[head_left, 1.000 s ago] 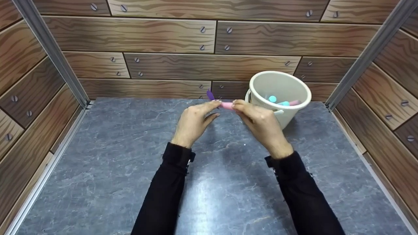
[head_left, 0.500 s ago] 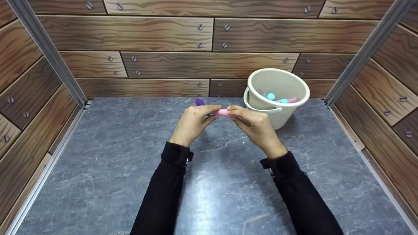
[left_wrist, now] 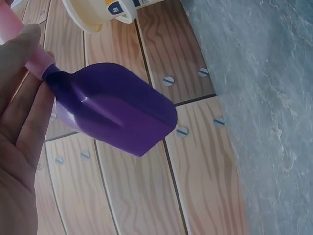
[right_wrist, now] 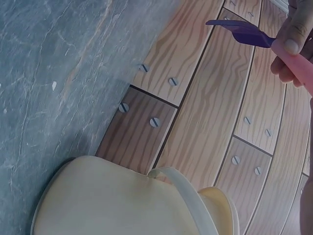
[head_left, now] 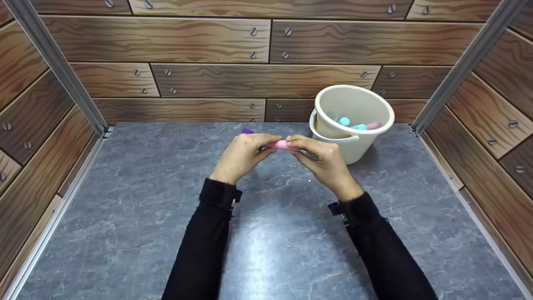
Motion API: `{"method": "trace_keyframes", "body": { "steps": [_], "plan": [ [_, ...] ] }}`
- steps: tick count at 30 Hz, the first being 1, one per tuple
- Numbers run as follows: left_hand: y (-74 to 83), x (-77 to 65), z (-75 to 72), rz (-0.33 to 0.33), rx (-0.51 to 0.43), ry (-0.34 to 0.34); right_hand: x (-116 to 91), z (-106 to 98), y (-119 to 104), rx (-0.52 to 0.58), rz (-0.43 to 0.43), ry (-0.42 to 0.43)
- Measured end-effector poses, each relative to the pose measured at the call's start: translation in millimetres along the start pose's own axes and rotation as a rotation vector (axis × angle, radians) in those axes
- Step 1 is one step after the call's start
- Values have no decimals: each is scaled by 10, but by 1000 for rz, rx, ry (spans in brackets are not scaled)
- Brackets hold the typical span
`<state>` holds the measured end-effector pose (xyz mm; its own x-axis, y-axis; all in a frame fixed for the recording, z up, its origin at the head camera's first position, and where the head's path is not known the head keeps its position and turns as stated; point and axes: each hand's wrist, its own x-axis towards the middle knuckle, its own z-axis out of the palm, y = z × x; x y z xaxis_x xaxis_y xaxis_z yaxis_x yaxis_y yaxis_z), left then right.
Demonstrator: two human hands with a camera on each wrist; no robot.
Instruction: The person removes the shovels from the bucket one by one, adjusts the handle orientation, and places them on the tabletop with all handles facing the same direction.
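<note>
Shovel (left_wrist: 117,107) with a purple blade and a pink handle, held up above a grey, marble-patterned table (head_left: 125,208) between a person's two hands. The left hand (head_left: 243,153) pinches the handle close to the blade, thumb on one side and fingers on the other. The right hand (head_left: 325,157) grips the handle toward its far end, fingers over the top and thumb below. A short length of pink shows between the hands. From the head camera the blade is mostly hidden behind the left hand, with only a purple bit visible; the left wrist camera shows it broad, ridged and pointing away from the fingers.

Just beyond the right hand, to the person's right, a cream bucket (head_left: 359,151) stands upright on the table near the back wall (head_left: 200,39), its carrying loop (head_left: 339,141) hanging down on the near side. Inside lie turquoise pieces (head_left: 344,121) and a pink piece (head_left: 373,125), partly hidden by the rim. The walls are printed with wooden planks and screws. Black sleeves (head_left: 193,246) cover both forearms.
</note>
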<state>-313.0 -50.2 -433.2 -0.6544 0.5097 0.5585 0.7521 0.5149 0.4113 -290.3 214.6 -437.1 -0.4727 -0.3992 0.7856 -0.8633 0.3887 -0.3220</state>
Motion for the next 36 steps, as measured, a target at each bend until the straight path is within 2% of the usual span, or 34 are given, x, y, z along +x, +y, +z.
{"method": "trace_keyframes", "body": {
  "steps": [6, 14, 20, 28, 36],
  "plan": [
    [29, -8, -60, -19, 5, -40, 15, -24, -48, -37, 11, -54],
    [10, -37, -136, -15, 24, -27, 70, -78, -168, -105, 62, -163],
    [-66, -49, -159, 0, 19, -24, 94, -122, -247, -172, 86, -265],
    [-179, -52, -243, 32, 38, -74, 95, -159, -297, -223, 114, -365],
    [-372, -117, -396, -9, 70, -59, 83, -192, -297, -235, 170, -450]
  ]
}}
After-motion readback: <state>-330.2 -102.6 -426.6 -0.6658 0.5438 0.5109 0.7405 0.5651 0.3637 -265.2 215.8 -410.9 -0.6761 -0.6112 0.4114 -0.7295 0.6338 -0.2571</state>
